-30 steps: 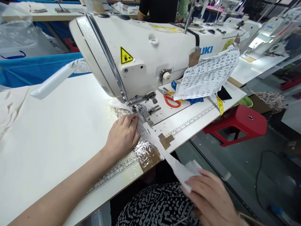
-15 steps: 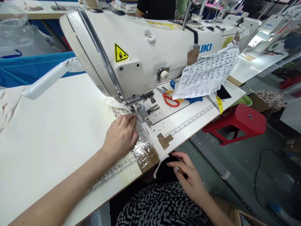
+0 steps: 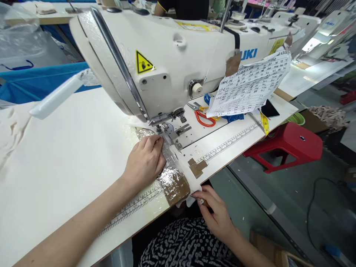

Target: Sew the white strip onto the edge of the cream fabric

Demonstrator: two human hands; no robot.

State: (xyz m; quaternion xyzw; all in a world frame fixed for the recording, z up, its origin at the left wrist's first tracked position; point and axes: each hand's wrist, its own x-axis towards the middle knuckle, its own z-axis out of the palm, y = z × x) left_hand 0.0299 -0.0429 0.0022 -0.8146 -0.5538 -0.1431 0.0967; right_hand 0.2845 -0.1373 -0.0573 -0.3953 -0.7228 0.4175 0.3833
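Note:
My left hand (image 3: 146, 159) rests on the table by the needle area of a white sewing machine (image 3: 161, 63), fingers closed at the near side of the presser foot; what they pinch is too small to make out. A pale fabric strip (image 3: 191, 178) runs from the metal guide (image 3: 168, 142) down over the table's front edge. At its lower end, my right hand (image 3: 217, 211) pinches the fabric and also has a small tool with a brown handle (image 3: 205, 203) tucked in its fingers. Shiny tape-covered brown card (image 3: 174, 181) lies beside the strip.
Orange-handled scissors (image 3: 205, 118), a handwritten paper (image 3: 250, 87) and a yellow tape measure (image 3: 264, 124) are right of the needle. A red stool (image 3: 294, 142) stands beyond the table edge. Cream fabric (image 3: 11, 129) lies at far left. A person (image 3: 183, 8) is behind the machine.
My right hand has moved left and slightly down to the table edge and now pinches the hanging fabric. My left hand stays by the needle. The view has shifted slightly.

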